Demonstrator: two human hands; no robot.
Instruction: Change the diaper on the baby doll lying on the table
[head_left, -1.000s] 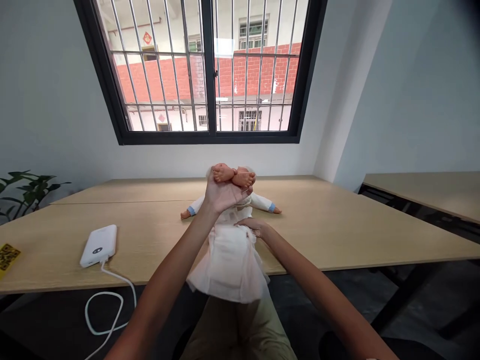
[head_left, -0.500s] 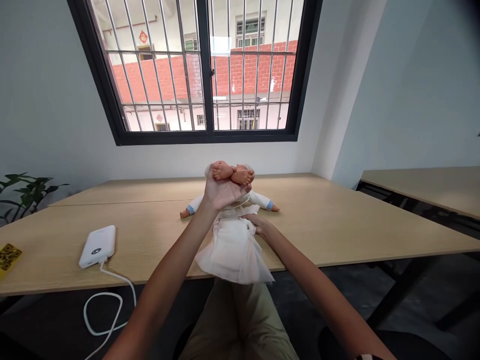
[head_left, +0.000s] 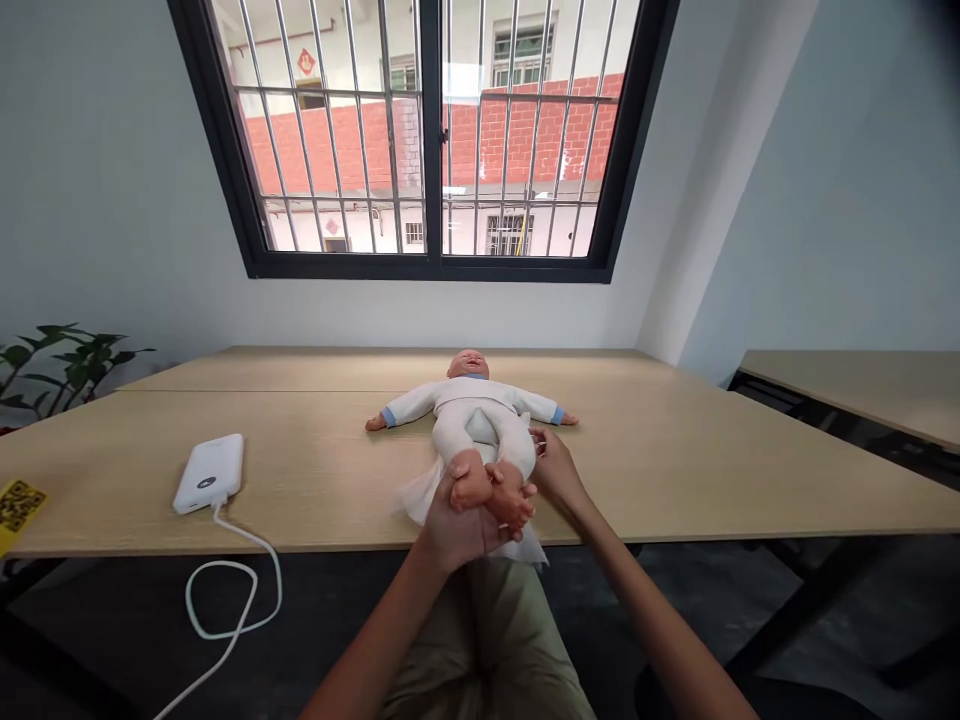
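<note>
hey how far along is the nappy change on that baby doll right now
Done so far: the white diaper lies spread on the table under the doll, which lies on its back with legs lowered. In hand: the left hand grips both feet; the right hand touches the doll's hip. Left: the front is not folded up between the legs or fastened.

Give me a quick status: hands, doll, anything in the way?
Left hand grips doll's feet. Right hand at doll, by its hip. White cloth under doll. Power bank well aside.
</note>
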